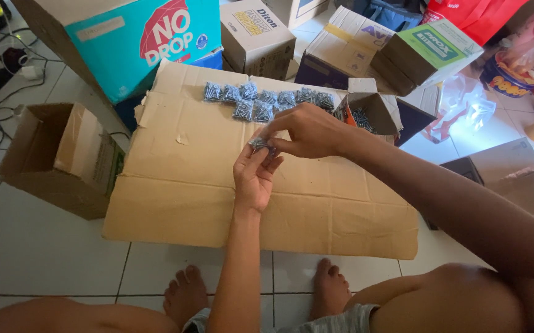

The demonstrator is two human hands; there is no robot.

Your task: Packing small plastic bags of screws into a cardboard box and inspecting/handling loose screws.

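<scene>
- Two hands work over a flattened cardboard sheet (pixel 180 179) that lies on the tiled floor (pixel 45 253).
- The left hand (pixel 256 176) is palm up, its fingers curled narrow under a small packet of screws (pixel 260 145).
- The right hand (pixel 307 131) comes in from the right and pinches the same packet from above with fingertips closed on it; the packet sits between both hands, just above the sheet's middle.
- At the sheet's far edge lies a row of filled packets (pixel 267 98): I count about nine, though they overlap and the exact number is hard to settle.
- One small open box (pixel 375 111) stands at the row's right end, with loose dark pieces inside that are too small to make out.
- One empty open carton (pixel 57 157) sits left of the sheet.
- Behind stand roughly five more cartons, among them a large blue one (pixel 137 37); several are cut off by the top edge.
- Two bare feet (pixel 187 296) show at the near edge, toes touching the tiles.
- The held packet's contents are mostly hidden by the fingers.
</scene>
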